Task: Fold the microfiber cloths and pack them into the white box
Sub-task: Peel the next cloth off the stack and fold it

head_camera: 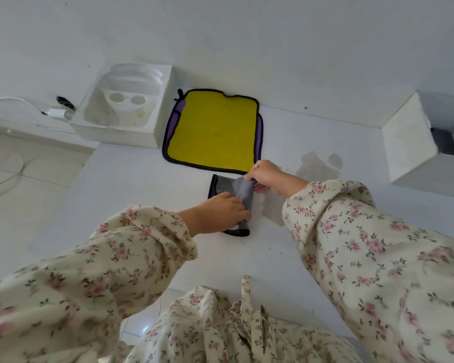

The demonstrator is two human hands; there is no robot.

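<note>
White surface (pixel 142 192): left hand (pixel 220 210) presses our grey black-edged microfiber cloth (pixel 236 189) flat, right hand (pixel 265 176) pinches its edge; we should align corners.

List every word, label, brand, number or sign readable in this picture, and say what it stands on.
None: no readable text anywhere in the head view.
The open white cardboard box on the right, the white box with a moulded insert, the yellow black-edged microfiber cloth, the grey folded microfiber cloth and the small white charger plug all show plain faces, no print visible.
</note>
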